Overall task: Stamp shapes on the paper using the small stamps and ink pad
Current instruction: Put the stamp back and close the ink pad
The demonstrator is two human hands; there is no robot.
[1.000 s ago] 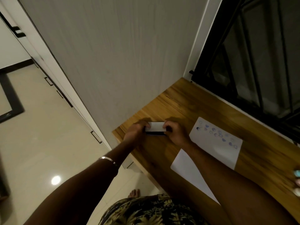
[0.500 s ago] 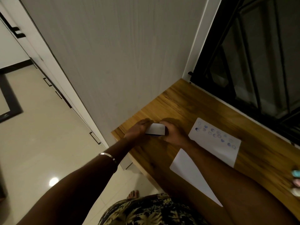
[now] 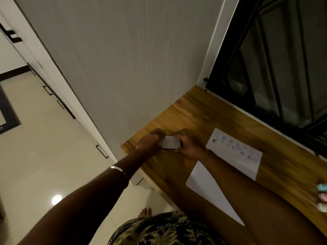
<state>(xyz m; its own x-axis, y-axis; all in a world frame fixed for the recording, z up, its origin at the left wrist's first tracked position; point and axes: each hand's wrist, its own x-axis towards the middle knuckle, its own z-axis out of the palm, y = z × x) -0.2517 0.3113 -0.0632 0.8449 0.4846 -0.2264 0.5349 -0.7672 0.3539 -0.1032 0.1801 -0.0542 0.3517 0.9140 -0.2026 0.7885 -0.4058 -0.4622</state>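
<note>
A small flat ink pad (image 3: 169,142) with a white lid lies near the left end of the wooden desk (image 3: 198,110). My left hand (image 3: 149,143) grips its left end and my right hand (image 3: 190,145) grips its right end. Right of my hands lies a white paper (image 3: 235,156) with several blue and pale stamped shapes along its far edge; my right forearm covers its near middle. Three small round stamps (image 3: 322,197), teal, pink and pale, sit at the right edge of the view.
A grey panel wall (image 3: 123,59) rises behind the desk's left end. A black window grille (image 3: 274,59) runs along the desk's far side. To the left, past the desk edge, is a tiled floor (image 3: 44,147) with cabinet drawers.
Both hands stay on the ink pad. The dark base seen under the white lid a second ago is now nearly hidden, so the lid looks pressed closer to it.
</note>
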